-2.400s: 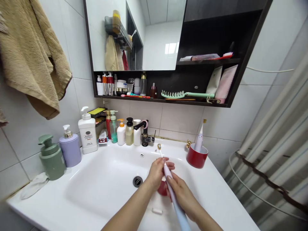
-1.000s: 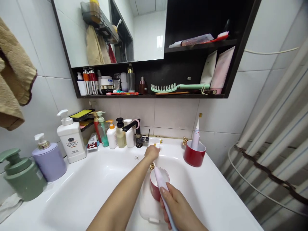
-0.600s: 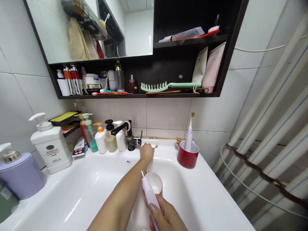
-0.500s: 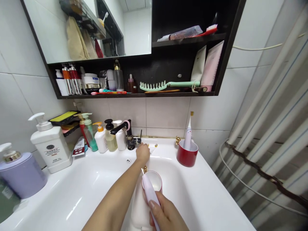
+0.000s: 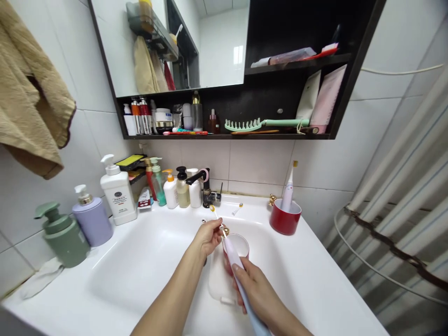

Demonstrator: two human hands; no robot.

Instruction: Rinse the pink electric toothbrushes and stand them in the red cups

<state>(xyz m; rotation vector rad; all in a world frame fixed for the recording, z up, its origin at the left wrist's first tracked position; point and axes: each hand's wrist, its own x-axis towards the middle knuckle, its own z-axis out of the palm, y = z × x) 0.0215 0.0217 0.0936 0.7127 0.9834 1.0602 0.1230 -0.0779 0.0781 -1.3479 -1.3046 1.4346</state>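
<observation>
My left hand pinches a small toothbrush head, its yellowish bristles pointing up and away. In my right hand is a pale pink electric toothbrush handle, its metal shaft tilted up beside my left fingertips. Whether head and shaft touch, I cannot tell. Below the handle, a red cup with a white inside rests in the basin with a white case. Another brush head lies on the sink ledge, right of the black faucet.
A red cup holding another electric toothbrush stands on the sink's right rim. Several pump bottles line the left and back, including a green one. Overhead juts a dark cabinet shelf; pipes run at right.
My left hand has drawn back from the ledge by the faucet with a brush head and come to the handle's tip. The view has swung left.
</observation>
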